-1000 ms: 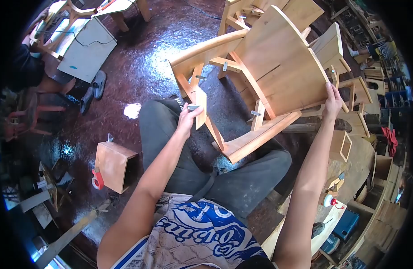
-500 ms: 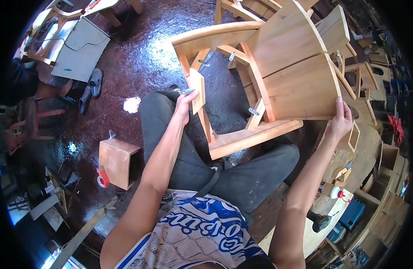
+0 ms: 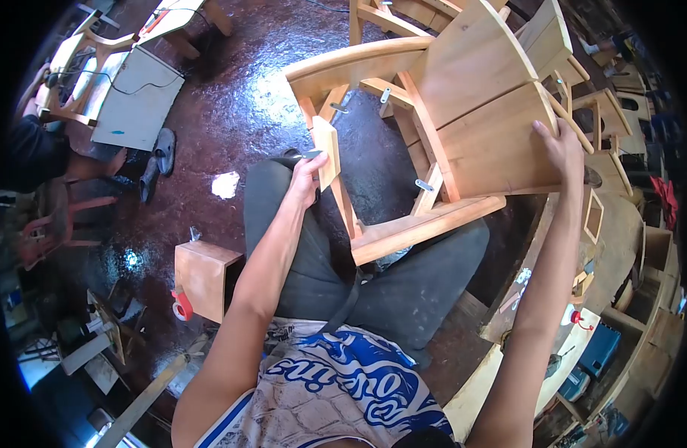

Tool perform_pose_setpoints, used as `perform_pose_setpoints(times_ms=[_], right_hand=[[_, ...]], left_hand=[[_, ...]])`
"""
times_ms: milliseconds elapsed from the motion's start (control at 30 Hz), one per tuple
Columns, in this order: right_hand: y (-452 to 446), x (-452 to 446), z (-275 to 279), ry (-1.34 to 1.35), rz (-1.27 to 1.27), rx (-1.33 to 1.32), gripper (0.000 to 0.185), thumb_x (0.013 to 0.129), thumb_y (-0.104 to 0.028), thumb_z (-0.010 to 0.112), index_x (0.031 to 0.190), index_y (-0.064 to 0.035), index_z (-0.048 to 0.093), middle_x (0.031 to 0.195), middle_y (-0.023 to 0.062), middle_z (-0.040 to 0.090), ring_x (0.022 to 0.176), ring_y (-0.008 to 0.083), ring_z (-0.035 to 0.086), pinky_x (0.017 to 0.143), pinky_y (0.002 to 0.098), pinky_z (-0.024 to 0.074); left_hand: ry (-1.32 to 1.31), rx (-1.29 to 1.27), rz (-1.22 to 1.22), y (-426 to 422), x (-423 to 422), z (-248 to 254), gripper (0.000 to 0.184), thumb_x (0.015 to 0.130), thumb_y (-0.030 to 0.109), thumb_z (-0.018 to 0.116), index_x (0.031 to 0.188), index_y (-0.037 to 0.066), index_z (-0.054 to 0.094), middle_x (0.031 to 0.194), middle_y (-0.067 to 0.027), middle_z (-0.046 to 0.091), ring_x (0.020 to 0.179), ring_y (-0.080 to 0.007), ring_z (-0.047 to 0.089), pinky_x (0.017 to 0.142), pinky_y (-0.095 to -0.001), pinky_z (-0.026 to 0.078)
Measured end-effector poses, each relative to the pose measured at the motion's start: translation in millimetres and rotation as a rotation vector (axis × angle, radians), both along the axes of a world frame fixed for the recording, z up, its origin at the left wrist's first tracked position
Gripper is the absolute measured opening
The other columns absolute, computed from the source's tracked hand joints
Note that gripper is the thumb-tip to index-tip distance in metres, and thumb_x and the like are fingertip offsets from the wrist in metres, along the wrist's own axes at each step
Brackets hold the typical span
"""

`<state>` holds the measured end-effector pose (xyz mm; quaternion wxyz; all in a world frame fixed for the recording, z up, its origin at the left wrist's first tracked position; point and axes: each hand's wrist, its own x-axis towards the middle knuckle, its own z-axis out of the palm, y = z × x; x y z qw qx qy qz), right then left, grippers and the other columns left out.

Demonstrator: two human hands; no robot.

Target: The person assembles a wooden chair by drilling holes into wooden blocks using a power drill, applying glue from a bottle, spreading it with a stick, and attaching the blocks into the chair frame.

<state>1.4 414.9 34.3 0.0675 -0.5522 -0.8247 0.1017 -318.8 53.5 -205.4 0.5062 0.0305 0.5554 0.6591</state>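
Observation:
A wooden chair frame (image 3: 478,134) with a wide two-board panel rests tilted over my lap. My left hand (image 3: 307,179) is closed on a small wooden block (image 3: 328,153) at the frame's left side, with a metal bracket by the fingers. My right hand (image 3: 563,149) grips the outer edge of the panel, thumb on its face. Small metal plates (image 3: 424,185) are fixed on the braces inside the frame.
A small wooden box (image 3: 201,276) with red tape (image 3: 182,306) stands on the floor at left. Grey slippers (image 3: 164,149) lie farther up. Another person (image 3: 30,153) sits at far left. A glue bottle (image 3: 572,316) is at right.
The frame has turned slightly and shifted, its panel spreading farther right than at first. My right hand has moved up along the panel's edge. My left hand keeps hold of the block.

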Motion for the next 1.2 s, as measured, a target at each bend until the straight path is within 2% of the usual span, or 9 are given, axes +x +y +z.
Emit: perform_pose_setpoints(times_ms=[133, 267, 400, 467, 633, 800, 1000, 1033, 1200], right_hand=[[3, 2, 2, 0.012, -0.081, -0.003, 0.063, 0.081, -0.058, 0.068, 0.115, -0.0056, 0.067, 0.105, 0.0211, 0.071, 0.103, 0.0350, 0.067, 0.089, 0.0430, 0.0496], [0, 8, -1, 0.013, -0.108, 0.048, 0.060, 0.082, -0.058, 0.067, 0.113, -0.0064, 0.068, 0.103, 0.0224, 0.070, 0.103, 0.0376, 0.066, 0.089, 0.0448, 0.0496], [0, 7, -5, 0.045, -0.085, 0.077, 0.060, 0.083, -0.057, 0.067, 0.111, -0.0038, 0.067, 0.102, 0.0254, 0.069, 0.103, 0.0418, 0.065, 0.087, 0.0479, 0.0496], [-12, 4, 2, 0.007, -0.122, 0.068, 0.059, 0.083, -0.055, 0.066, 0.111, -0.0030, 0.066, 0.103, 0.0259, 0.069, 0.102, 0.0424, 0.065, 0.086, 0.0486, 0.0496], [-32, 11, 11, 0.015, -0.119, 0.081, 0.058, 0.086, -0.053, 0.065, 0.115, -0.0027, 0.065, 0.103, 0.0251, 0.069, 0.103, 0.0417, 0.065, 0.086, 0.0476, 0.0499], [-76, 56, 13, 0.065, -0.165, 0.077, 0.056, 0.088, -0.050, 0.065, 0.118, -0.0036, 0.064, 0.102, 0.0247, 0.070, 0.103, 0.0414, 0.065, 0.086, 0.0466, 0.0500], [-134, 118, -3, 0.258, -0.238, 0.146, 0.045, 0.090, -0.037, 0.069, 0.118, -0.0025, 0.063, 0.102, 0.0201, 0.071, 0.097, 0.0316, 0.069, 0.084, 0.0383, 0.0510], [-144, 128, -7, 0.296, -0.220, 0.171, 0.045, 0.090, -0.036, 0.070, 0.118, -0.0021, 0.063, 0.101, 0.0192, 0.071, 0.095, 0.0299, 0.069, 0.084, 0.0376, 0.0510], [-167, 154, -17, 0.406, -0.277, 0.172, 0.043, 0.091, -0.035, 0.070, 0.118, -0.0013, 0.063, 0.098, 0.0168, 0.072, 0.092, 0.0245, 0.069, 0.083, 0.0355, 0.0511]], left_hand=[[-0.021, 0.037, -0.029, 21, -11, -10, 0.051, 0.085, 0.036, 0.072, 0.126, 0.009, 0.058, 0.115, -0.0052, 0.064, 0.108, -0.0191, 0.059, 0.088, -0.0407, 0.048], [0.196, 0.014, -0.051, 72, -28, -27, 0.051, 0.083, 0.034, 0.075, 0.127, 0.013, 0.057, 0.118, -0.0030, 0.062, 0.117, -0.0170, 0.053, 0.094, -0.0449, 0.041], [0.052, 0.069, -0.048, 64, -46, -7, 0.050, 0.084, 0.033, 0.075, 0.127, 0.014, 0.058, 0.118, -0.0017, 0.062, 0.113, -0.0164, 0.056, 0.093, -0.0448, 0.043], [0.062, 0.120, -0.167, 59, -47, -7, 0.049, 0.084, 0.032, 0.075, 0.126, 0.013, 0.058, 0.114, -0.0003, 0.063, 0.110, -0.0150, 0.057, 0.092, -0.0405, 0.045], [0.177, 0.095, -0.136, 53, -37, -13, 0.048, 0.084, 0.028, 0.074, 0.126, 0.009, 0.059, 0.101, 0.0039, 0.064, 0.092, -0.0078, 0.059, 0.082, -0.0274, 0.045], [0.083, 0.159, -0.062, 44, -16, 22, 0.041, 0.087, 0.024, 0.072, 0.122, 0.007, 0.060, 0.100, 0.0033, 0.062, 0.093, -0.0084, 0.058, 0.084, -0.0280, 0.045], [0.213, 0.169, -0.246, 5, 21, 37, 0.066, 0.081, 0.030, 0.076, 0.137, 0.002, 0.053, 0.118, -0.0036, 0.064, 0.107, -0.0123, 0.058, 0.095, -0.0307, 0.043], [0.208, 0.157, -0.259, 1, 27, 41, 0.069, 0.078, 0.030, 0.078, 0.135, -0.001, 0.055, 0.130, -0.0071, 0.059, 0.120, -0.0171, 0.053, 0.104, -0.0334, 0.038], [0.308, 0.172, -0.345, 1, 48, 68, 0.061, 0.069, 0.027, 0.082, 0.121, -0.001, 0.065, 0.149, -0.0130, 0.043, 0.137, -0.0267, 0.041, 0.112, -0.0391, 0.031]])
